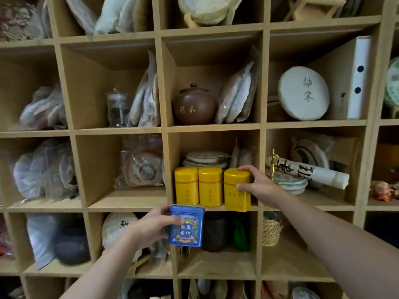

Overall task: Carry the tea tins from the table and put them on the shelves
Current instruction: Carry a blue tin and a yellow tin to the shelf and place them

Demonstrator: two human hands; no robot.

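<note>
Three yellow tea tins stand in a row at the front of one cubby of the wooden shelves. My right hand grips the rightmost yellow tin by its top and side; this tin sits at the shelf's front edge. The other two yellow tins stand free to its left. My left hand holds a blue tea tin upright in front of the cubby below, just under the yellow tins' shelf board.
Wrapped tea cakes lie behind the yellow tins. A brown clay jar fills the cubby above. A paper scroll lies in the right cubby. A dark jar, green object and woven basket sit in the lower cubbies.
</note>
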